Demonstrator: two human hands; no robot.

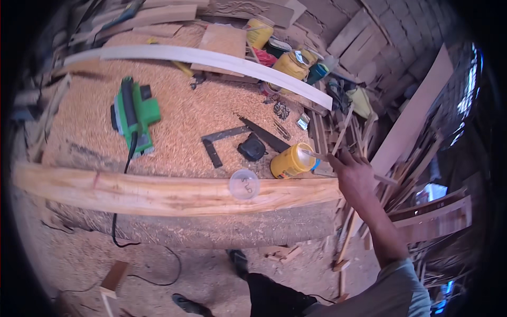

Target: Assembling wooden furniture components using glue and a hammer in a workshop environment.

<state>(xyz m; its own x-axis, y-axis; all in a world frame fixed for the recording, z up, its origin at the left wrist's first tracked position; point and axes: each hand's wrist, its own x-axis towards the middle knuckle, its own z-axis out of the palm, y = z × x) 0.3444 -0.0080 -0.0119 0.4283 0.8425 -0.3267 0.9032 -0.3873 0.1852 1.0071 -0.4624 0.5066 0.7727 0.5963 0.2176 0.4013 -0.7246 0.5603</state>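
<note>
My right hand [353, 174] reaches in from the lower right, fingers closed around a thin, light-coloured stick [316, 155]. The stick's tip is at the mouth of a yellow plastic tub [288, 163] with white stuff inside. A round, see-through lid [244, 184] with dark marks lies on a long pale wooden board [158, 194], left of the tub. Beside the tub are a black tape measure [252, 147], a dark carpenter's square [212, 149] and a dark saw blade [266, 135]. My left hand is out of the picture.
A green electric planer [135, 113] sits among wood shavings, its cord hanging over the near edge. Across the back runs a long white strip [211, 56]. Yellow containers [292, 64] stand behind it. Scrap wood [412, 127] leans at the right. A wooden block [114, 277] is below.
</note>
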